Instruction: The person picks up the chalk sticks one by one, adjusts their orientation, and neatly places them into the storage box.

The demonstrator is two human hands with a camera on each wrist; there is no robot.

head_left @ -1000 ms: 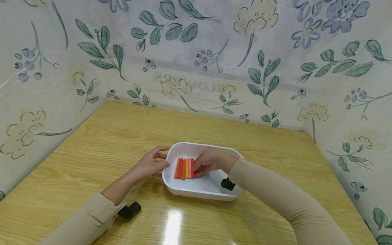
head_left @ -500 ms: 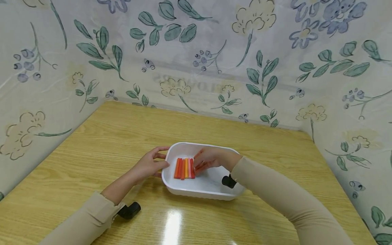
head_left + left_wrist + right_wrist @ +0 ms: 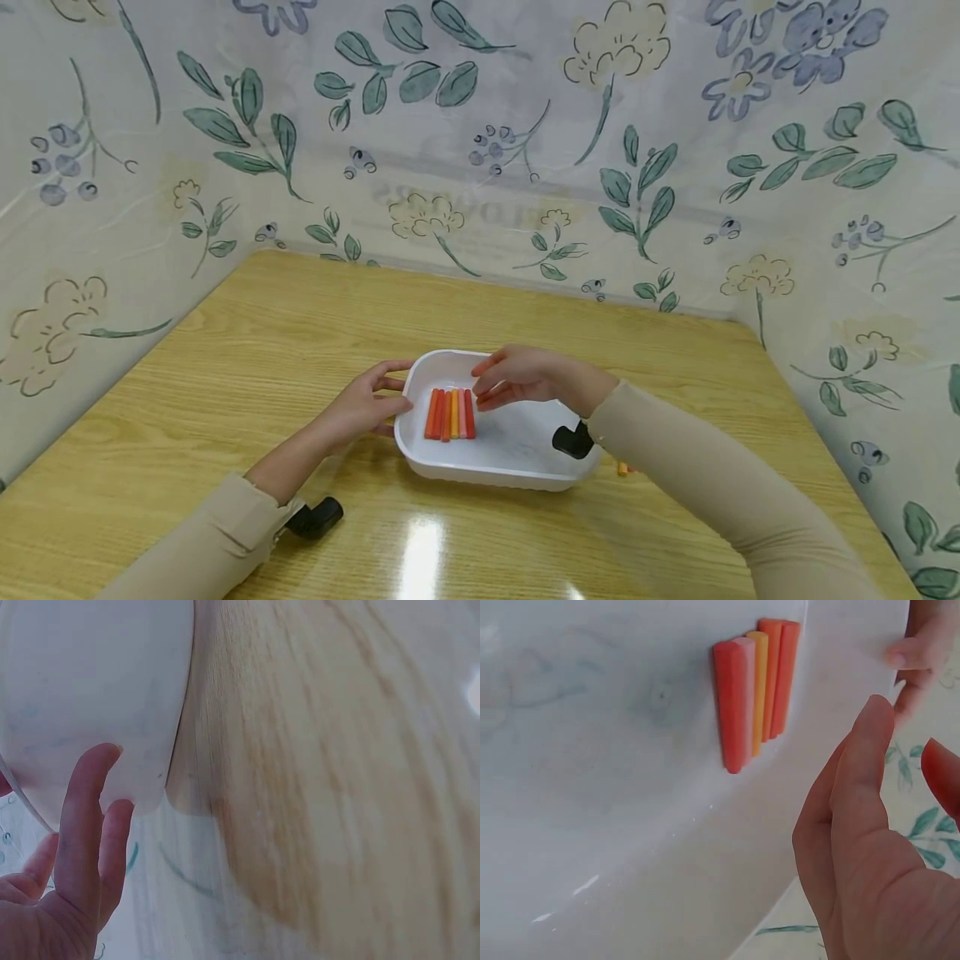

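Several red, orange, yellow and pink sticks, which look like unwrapped crayons point(image 3: 450, 414), lie side by side in the left part of a white plastic tray point(image 3: 510, 472). My left hand point(image 3: 367, 406) holds the tray's left end, thumb at the rim and fingers spread along the outer wall point(image 3: 97, 705). Just right of the row, above the tray floor, hovers my right hand point(image 3: 528, 375). Its fingers point(image 3: 862, 769) are nearly straight, and the right wrist view shows nothing between them and the thumb. The right sleeve hides part of the tray's right end.
An orange stick point(image 3: 622, 468) shows on the wooden table point(image 3: 337, 300), right of the tray and partly behind the right sleeve. Black wrist cameras, one at the left cuff point(image 3: 315, 517), stick out from both arms. Flower-patterned sheeting point(image 3: 487, 167) surrounds the table.
My right hand has drawn up and to the right, away from the end of the crayon row. The orange stick beyond the tray has come into sight. My left hand keeps its place.
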